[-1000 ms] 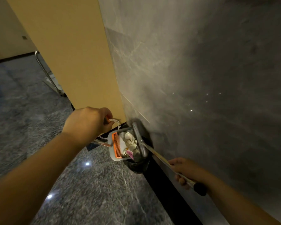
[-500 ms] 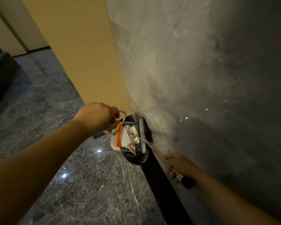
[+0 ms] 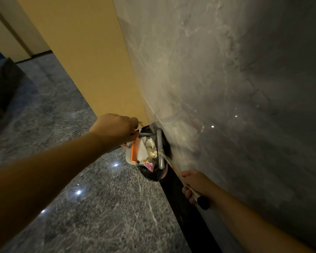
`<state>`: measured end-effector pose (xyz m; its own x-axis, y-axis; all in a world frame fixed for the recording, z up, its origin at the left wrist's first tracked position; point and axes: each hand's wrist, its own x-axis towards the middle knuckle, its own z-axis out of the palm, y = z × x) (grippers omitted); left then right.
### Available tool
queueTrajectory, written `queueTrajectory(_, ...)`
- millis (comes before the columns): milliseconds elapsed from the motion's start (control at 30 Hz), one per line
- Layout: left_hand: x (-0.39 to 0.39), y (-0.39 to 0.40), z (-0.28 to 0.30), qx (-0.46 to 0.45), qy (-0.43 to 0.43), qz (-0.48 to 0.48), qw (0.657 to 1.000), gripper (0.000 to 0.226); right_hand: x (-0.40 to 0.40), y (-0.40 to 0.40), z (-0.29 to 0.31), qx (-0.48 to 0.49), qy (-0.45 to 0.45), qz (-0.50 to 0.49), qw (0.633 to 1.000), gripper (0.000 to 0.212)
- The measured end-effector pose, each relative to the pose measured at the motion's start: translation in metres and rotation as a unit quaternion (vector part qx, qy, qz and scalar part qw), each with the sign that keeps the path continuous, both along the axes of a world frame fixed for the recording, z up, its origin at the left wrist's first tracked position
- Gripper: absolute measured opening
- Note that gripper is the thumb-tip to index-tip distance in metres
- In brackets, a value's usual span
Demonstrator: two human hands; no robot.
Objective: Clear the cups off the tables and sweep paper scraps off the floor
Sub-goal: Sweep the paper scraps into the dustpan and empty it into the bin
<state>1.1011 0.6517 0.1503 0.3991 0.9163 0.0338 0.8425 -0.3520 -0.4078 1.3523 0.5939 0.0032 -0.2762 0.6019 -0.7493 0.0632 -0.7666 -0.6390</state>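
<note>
Gripping broom (image 3: 173,168) — handle slanting lower-right, right hand (image 3: 196,185)

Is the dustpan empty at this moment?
No, the dustpan holds crumpled white paper scraps beside its orange comb teeth.

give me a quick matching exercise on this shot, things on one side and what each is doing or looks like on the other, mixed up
Things:
1. left hand
2. right hand
3. comb teeth
4. paper scraps

States:
a. orange
b. white, piled in the dustpan
c. grips the broom handle
d. holds the dustpan's handle

Pairs: 1-d, 2-c, 3-a, 4-b
</note>
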Motion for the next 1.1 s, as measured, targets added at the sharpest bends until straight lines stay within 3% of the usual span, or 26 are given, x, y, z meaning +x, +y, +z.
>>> queueTrajectory(300, 0.012, 0.018, 0.020, -0.177, -0.119, 0.075, 0.974, 0.031, 0.011, 0.003, 0.005, 0.016, -0.001, 0.012, 1.000, 0.020)
queueTrajectory(467, 0.003, 0.015, 0.021, -0.152, -0.049, 0.070, 0.985, 0.035, 0.015, 0.002, 0.006, 0.023, 0.001, 0.006, 1.000, 0.017)
queueTrajectory(633, 0.008, 0.007, 0.018, -0.189, -0.098, 0.087, 0.973, 0.025, 0.018, 0.002, 0.005, 0.018, -0.006, 0.002, 1.000, 0.024)
queueTrajectory(867, 0.019, 0.009, 0.017, -0.074, 0.010, 0.060, 0.995, 0.026, 0.018, 0.000, 0.003, 0.009, -0.005, -0.019, 1.000, 0.023)
queueTrajectory(1100, 0.027, 0.002, -0.001, -0.059, 0.016, 0.038, 0.997, 0.024, 0.014, 0.001, 0.005, 0.006, 0.016, -0.041, 0.999, 0.020)
